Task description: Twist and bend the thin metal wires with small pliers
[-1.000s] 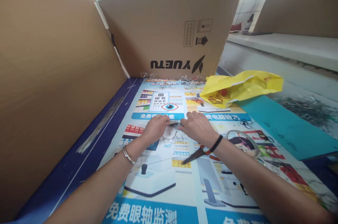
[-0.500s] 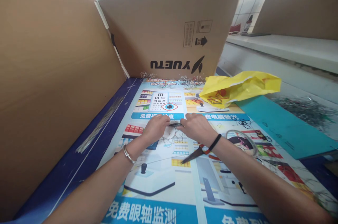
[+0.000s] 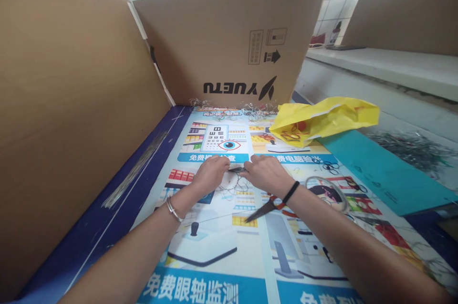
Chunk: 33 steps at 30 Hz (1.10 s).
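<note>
My left hand [image 3: 212, 172] and my right hand [image 3: 266, 170] are both closed, close together above the printed sheet [image 3: 200, 227]. Between their fingertips runs a short, thin, dark grey piece [image 3: 236, 169], pinched at its two ends; its exact kind is too small to make out. Fine wire-like strands [image 3: 234, 187] loop just beneath it, and I cannot tell whether they are joined to it. Below my right wrist lies a pair of scissors [image 3: 263, 209], blades pointing left, its red handles partly hidden by the forearm.
Cardboard panels [image 3: 222, 32] wall the left and back. A bundle of thin wires [image 3: 136, 170] lies at left. To the right are a yellow bag [image 3: 332, 115], a teal board [image 3: 386, 175], a tangled heap of wire [image 3: 411, 149] and a clear round ring [image 3: 343, 194].
</note>
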Motion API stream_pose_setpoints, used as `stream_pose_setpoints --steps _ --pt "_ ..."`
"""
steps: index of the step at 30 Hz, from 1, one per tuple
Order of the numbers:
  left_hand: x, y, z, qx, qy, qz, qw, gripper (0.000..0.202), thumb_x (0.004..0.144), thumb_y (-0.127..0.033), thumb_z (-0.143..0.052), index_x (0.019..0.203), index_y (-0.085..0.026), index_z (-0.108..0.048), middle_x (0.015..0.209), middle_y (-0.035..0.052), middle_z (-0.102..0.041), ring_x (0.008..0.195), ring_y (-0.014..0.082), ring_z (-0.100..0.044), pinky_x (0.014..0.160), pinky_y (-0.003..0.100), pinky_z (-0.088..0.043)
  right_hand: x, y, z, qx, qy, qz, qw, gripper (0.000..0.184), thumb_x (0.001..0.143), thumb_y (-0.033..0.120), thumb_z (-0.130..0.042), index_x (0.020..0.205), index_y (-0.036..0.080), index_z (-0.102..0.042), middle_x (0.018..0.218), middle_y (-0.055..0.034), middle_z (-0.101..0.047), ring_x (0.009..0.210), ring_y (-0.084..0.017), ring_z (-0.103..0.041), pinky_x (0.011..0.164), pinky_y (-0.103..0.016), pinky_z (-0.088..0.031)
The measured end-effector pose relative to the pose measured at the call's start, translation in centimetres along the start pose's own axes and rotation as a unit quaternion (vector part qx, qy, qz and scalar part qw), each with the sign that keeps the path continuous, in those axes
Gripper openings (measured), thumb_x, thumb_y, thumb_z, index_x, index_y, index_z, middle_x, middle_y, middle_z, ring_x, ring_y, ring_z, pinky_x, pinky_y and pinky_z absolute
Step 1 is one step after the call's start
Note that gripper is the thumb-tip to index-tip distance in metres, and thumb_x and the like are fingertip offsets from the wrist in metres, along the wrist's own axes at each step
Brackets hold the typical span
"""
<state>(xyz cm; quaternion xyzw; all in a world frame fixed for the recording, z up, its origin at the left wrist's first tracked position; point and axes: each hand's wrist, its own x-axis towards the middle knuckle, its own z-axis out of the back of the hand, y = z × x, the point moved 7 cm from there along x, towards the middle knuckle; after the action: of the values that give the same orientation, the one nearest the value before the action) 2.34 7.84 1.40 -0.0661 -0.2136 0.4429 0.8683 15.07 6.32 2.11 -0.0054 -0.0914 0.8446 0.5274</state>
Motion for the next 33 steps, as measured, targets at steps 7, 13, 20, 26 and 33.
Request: stream_pose_setpoints --steps 7,13,20,26,33 --pt "0.0 -0.4 0.5 -0.014 -0.005 -0.001 1.0 0.019 0.086 -0.021 -0.037 0.077 -0.02 -0.053 0.073 0.0007 -0.056 0.074 0.0153 -0.049 0.069 0.027 -0.038 0.1 0.2 0.7 -0.023 -0.003 0.005 1.0 0.048 0.087 0.054 -0.032 0.093 0.018 -0.063 0.085 -0.011 -0.06 0.079 -0.022 -0.057 0.062 -0.029 -0.034" --pt "-0.3 0.0 0.8 -0.013 -0.041 0.019 0.999 0.012 0.081 -0.017 -0.041 0.075 -0.02 -0.051 0.07 -0.0006 -0.055 0.072 0.0144 -0.05 0.066 0.025 -0.037 -0.7 -1.5 2.3 -0.024 0.0 -0.032 0.999 0.047 0.086 0.053 -0.034 0.093 0.018 -0.065 0.089 -0.0113 -0.06 0.083 -0.022 -0.056 0.066 -0.03 -0.035" --pt "-0.4 0.0 1.0 -0.033 -0.049 0.027 0.998 0.01 0.077 -0.015 -0.044 0.071 -0.02 -0.05 0.068 -0.0014 -0.054 0.07 0.0133 -0.049 0.063 0.024 -0.037 -1.5 -1.0 2.6 -0.012 0.013 -0.004 1.0 0.044 0.085 0.052 -0.039 0.086 0.019 -0.067 0.082 -0.0095 -0.062 0.077 -0.021 -0.058 0.063 -0.028 -0.034" --pt "-0.2 0.3 1.0 -0.074 -0.056 0.033 0.995 0.009 0.076 -0.014 -0.045 0.075 -0.02 -0.053 0.07 -0.0021 -0.058 0.066 0.0119 -0.051 0.063 0.023 -0.038 -1.5 -0.2 2.7 -0.023 0.007 0.008 1.0 0.039 0.086 0.047 -0.04 0.084 0.019 -0.068 0.079 -0.0097 -0.062 0.077 -0.021 -0.057 0.064 -0.029 -0.033" --pt "-0.1 -0.1 1.0 -0.058 -0.051 0.004 0.997 0.021 0.076 -0.012 -0.046 0.088 -0.021 -0.061 0.074 -0.0022 -0.065 0.07 0.0131 -0.055 0.074 0.027 -0.039 -1.9 0.1 3.7 -0.035 -0.008 0.012 0.999 0.037 0.087 0.042 -0.042 0.078 0.017 -0.067 0.077 -0.0102 -0.06 0.077 -0.021 -0.054 0.065 -0.03 -0.03"
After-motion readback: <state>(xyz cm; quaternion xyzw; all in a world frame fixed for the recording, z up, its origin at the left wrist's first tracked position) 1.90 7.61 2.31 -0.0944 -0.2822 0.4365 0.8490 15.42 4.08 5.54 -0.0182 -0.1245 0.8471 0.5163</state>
